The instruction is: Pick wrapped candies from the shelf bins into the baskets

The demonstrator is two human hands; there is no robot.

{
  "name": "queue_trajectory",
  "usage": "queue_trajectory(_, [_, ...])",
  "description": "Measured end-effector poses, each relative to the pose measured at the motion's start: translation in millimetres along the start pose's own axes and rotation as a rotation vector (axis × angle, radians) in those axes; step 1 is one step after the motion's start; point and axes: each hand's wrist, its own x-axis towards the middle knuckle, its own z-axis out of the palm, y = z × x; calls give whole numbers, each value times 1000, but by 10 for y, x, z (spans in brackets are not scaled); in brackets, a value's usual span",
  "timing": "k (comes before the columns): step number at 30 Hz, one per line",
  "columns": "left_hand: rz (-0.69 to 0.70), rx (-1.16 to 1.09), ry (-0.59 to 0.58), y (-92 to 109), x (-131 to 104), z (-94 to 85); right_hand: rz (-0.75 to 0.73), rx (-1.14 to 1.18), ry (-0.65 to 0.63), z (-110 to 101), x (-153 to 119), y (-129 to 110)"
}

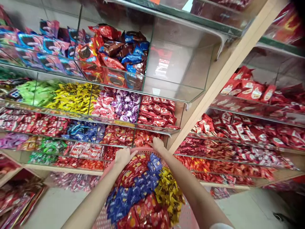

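A pink perforated plastic basket [189,213] is held in front of me with its far rim toward the shelves. My left hand [123,157] is closed on the rim at the far left. On the far right of the same rim, my right hand [157,144] is closed too, its fingertips partly hidden. Inside lie wrapped candies: blue packets [143,186] across the middle, yellow packets [169,190] at the right, and red packets [134,168] at the far side, with more red ones near me. Just beyond my hands are red candy packets [119,135] in a shelf compartment.
Glass-fronted shelves hold sorted candies, including yellow packets [73,98] and purple-and-white ones [127,105]. A wooden post [202,95] divides the shelving at the right. A glass shelf edge [190,22] juts out above. Pale floor [57,206] shows below.
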Motion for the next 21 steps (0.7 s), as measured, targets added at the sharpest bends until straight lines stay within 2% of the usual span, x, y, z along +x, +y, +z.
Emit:
queue_trajectory(12, [20, 5, 24, -2, -19, 3, -8, -29, 82, 61, -38, -3])
queue_trajectory(17, [19, 0, 25, -1, -19, 0, -19, 78, 120, -30, -162, 24])
queue_trajectory(21, [16, -9, 14, -4, -20, -2, -44, 267, 176, -152, -304, 93])
